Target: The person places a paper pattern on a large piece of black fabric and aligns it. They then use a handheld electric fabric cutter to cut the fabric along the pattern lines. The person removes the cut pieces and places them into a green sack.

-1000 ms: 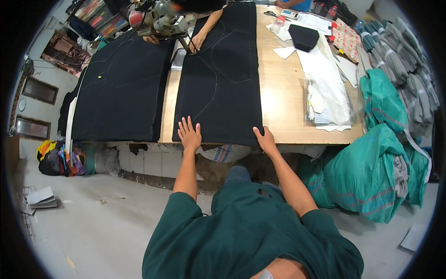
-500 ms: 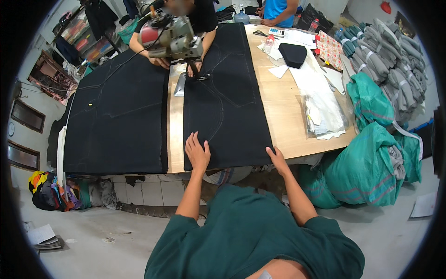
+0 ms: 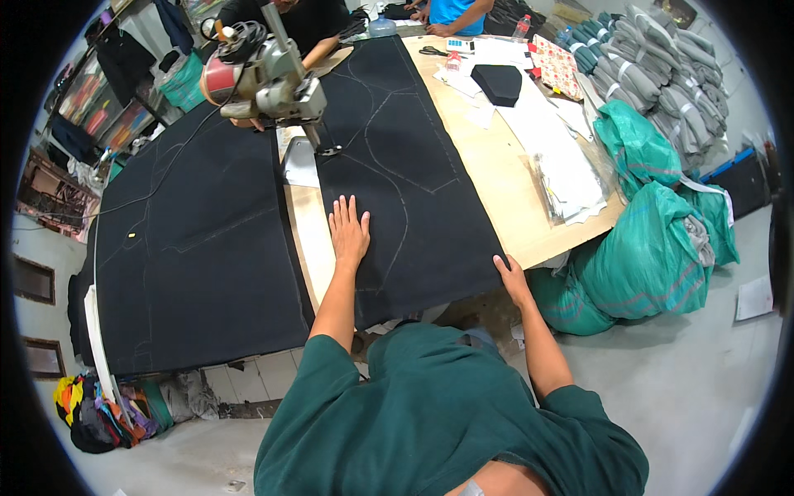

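Note:
My left hand (image 3: pixel 350 236) lies flat, fingers stretched, on the left part of a black fabric piece (image 3: pixel 413 240) marked with pale chalk lines. With the thumb on top, my right hand (image 3: pixel 514 279) grips the fabric's near right corner; its other fingers are partly hidden. Beyond my left hand, a cloth cutting machine (image 3: pixel 277 91) stands with its metal base plate (image 3: pixel 299 164) at the fabric's left edge. A co-worker in black is behind it, one hand (image 3: pixel 248 124) low beside the machine. Left of a bare table strip lies another chalk-marked black fabric piece (image 3: pixel 198 256).
On the wooden table (image 3: pixel 463 140) to the right lie scissors (image 3: pixel 432 51), papers and a black pad-like piece (image 3: pixel 498 84). Green sacks (image 3: pixel 645 248) and grey rolled bundles (image 3: pixel 653 74) crowd the right side. A cable (image 3: pixel 165 178) crosses the left fabric. Another person in blue stands at the far end.
My left hand has moved farther onto the fabric and flattened. The right hand stays at the corner. The machine now stands nearer, and my view has turned and shifted.

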A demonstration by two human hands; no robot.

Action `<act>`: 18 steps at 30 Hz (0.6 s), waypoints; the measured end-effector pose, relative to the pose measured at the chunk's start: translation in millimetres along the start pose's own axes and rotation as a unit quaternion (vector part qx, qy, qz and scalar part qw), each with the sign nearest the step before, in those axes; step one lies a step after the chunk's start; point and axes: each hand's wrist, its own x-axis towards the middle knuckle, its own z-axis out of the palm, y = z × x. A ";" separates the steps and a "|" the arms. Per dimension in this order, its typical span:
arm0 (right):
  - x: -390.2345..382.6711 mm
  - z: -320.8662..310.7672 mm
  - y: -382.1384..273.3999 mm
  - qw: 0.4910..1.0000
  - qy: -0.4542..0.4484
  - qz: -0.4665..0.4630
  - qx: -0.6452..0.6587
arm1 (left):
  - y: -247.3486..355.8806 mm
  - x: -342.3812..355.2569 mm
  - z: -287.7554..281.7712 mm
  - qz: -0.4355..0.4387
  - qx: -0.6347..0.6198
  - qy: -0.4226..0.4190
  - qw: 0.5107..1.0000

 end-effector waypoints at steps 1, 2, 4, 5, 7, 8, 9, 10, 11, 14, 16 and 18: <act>0.6 1.3 0.2 1.000 0.012 -0.007 -0.013 | -3.7 2.7 3.4 -0.002 0.006 -0.003 1.000; 0.2 1.0 0.0 1.000 0.020 -0.005 -0.022 | -6.7 3.5 6.5 0.002 0.014 -0.011 1.000; -3.7 1.6 0.9 0.999 0.031 0.004 -0.040 | -5.4 1.1 8.3 0.003 0.026 0.002 1.000; -0.8 -1.0 -1.5 0.998 0.037 0.007 -0.042 | -3.0 2.4 9.7 0.002 0.032 0.010 0.999; -4.2 0.5 -4.3 0.998 0.040 0.021 -0.042 | -2.9 1.6 9.0 0.005 0.023 0.017 1.000; -5.8 3.7 -8.6 0.998 0.042 0.027 -0.043 | -4.6 2.7 7.7 0.006 0.029 0.019 0.999; -8.0 6.5 -14.1 0.997 0.043 0.031 -0.047 | -5.3 1.8 7.3 0.005 0.034 0.018 0.999; -10.1 7.7 -19.2 0.997 0.045 0.036 -0.053 | -5.1 1.5 5.2 0.009 0.025 0.007 1.000; -12.8 9.3 -23.9 0.996 0.047 0.042 -0.059 | -4.8 0.8 2.9 0.004 0.031 -0.004 0.999; -9.7 10.7 -32.6 0.995 0.055 0.028 -0.081 | -11.3 4.6 5.4 0.004 0.003 0.006 1.000; -10.9 6.0 -33.5 0.996 0.057 0.032 -0.057 | -5.8 9.1 3.6 0.004 -0.016 -0.001 1.000; -9.1 7.7 -42.3 0.981 0.086 0.007 -0.175 | -8.2 21.9 2.0 0.006 -0.024 0.007 1.000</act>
